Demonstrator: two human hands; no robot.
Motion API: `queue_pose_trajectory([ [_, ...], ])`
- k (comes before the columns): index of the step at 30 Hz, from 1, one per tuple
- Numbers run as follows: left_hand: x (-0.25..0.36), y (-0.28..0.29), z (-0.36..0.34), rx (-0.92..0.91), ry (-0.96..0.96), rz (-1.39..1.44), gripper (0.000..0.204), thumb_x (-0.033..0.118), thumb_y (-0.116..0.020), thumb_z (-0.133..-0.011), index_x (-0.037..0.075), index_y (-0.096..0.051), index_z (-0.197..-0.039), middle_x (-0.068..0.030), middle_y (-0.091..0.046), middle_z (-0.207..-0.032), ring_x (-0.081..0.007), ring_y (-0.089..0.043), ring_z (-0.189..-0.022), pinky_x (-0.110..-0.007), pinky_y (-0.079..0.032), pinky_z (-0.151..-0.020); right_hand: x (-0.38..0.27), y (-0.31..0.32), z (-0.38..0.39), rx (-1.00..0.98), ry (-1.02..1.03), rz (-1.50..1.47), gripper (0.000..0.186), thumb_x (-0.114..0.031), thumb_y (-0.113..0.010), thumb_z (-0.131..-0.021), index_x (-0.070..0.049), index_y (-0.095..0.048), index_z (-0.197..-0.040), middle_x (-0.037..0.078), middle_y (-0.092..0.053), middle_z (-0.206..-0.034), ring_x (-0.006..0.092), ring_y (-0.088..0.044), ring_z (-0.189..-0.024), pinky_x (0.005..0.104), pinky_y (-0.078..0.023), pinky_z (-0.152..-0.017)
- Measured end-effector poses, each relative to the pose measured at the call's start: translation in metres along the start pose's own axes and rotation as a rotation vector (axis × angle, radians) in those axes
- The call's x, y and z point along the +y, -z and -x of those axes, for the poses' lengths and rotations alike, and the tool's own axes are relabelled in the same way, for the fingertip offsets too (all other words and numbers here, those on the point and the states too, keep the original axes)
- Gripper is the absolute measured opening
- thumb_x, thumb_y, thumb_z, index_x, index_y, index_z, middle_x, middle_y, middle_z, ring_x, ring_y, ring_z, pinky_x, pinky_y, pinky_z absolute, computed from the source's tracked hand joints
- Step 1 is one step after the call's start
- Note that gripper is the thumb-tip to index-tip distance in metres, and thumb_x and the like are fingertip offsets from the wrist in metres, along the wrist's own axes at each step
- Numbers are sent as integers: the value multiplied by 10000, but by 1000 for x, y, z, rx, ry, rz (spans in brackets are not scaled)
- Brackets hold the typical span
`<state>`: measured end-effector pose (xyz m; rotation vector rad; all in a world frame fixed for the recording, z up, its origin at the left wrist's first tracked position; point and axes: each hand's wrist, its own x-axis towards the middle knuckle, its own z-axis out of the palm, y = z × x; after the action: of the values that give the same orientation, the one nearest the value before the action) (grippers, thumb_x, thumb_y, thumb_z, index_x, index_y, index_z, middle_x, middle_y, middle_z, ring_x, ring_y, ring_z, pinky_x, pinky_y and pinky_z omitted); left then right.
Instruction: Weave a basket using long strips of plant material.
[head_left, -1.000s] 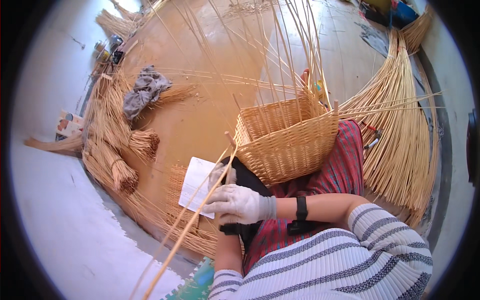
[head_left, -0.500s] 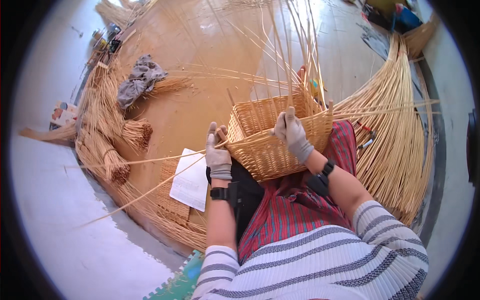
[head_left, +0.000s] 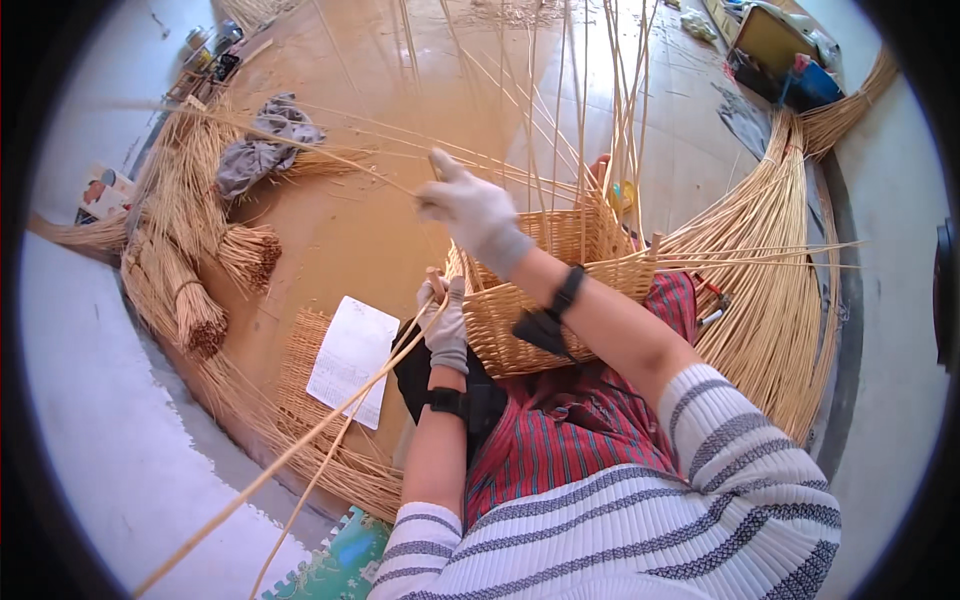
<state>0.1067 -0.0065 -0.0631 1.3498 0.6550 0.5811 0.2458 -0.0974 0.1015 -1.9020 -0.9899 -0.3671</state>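
Observation:
A half-woven wicker basket [head_left: 620, 283] rests on my lap, with long upright canes [head_left: 585, 100] rising from its far side. My left hand [head_left: 447, 325], in a pale glove, is closed round the basket's near left corner, by the corner post. Two long strands [head_left: 330, 420] run from that hand toward the lower left. Above the basket's left side, my gloved right hand [head_left: 480, 210] is closed on a thin wicker strand [head_left: 350, 160] stretching to the upper left. My right forearm covers part of the basket's near wall.
Wicker bundles [head_left: 200, 315] lie at the left, near a grey cloth [head_left: 265, 150]. A white sheet of paper [head_left: 352, 360] overlaps a woven panel [head_left: 303, 350]. Loose canes [head_left: 770, 330] fan out at the right, beside a red-handled tool [head_left: 712, 300]. Boxes [head_left: 775, 55] stand at the far right.
My right hand has left the basket's near rim and moved left and away, now holding a strand. The strands at my left hand have swung down toward the lower edge.

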Motion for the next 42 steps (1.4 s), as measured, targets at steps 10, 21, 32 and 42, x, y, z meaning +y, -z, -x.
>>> queue_pose_trajectory([
  [10, 6, -18, 9, 116, -204, -193, 483, 105, -757, -900, 57, -501, -1306, -66, -568, -1222, -160, -584, -1088, -291, -493, -955, 26, 84, 207, 125, -690, -545, 42, -46, -612, -1006, -22, -582, -1022, 99, -743, -925, 113, -637, -578, 289, -532, -537],
  [21, 80, -65, 87, -54, -107, -159, 85, 78, -580, -1019, 46, -619, -1087, -108, -686, -947, -192, -673, -737, -355, -555, -698, 98, 120, 204, 302, -929, -626, 141, -82, -770, -918, -31, -698, -1028, 7, -710, -891, 93, -634, -777, 286, -551, -747],
  [32, 73, -81, 39, -313, 227, -501, 333, 383, -651, -998, 68, -660, -892, -69, -673, -716, -217, -667, -563, -366, -532, -571, 40, 92, 41, 24, -277, -17, 502, -19, -592, -959, -96, -469, -1439, 138, -677, -1146, 261, -709, -913, 368, -563, -847],
  [42, 66, -145, 106, -554, -417, -1074, 795, 46, -598, -889, 303, -326, -1590, -177, -526, -1382, -387, -667, -1052, -477, -551, -889, 83, 136, 122, 169, -131, 249, 412, -3, -646, -943, -78, -558, -1338, 125, -701, -1168, 189, -683, -1043, 333, -546, -924],
])
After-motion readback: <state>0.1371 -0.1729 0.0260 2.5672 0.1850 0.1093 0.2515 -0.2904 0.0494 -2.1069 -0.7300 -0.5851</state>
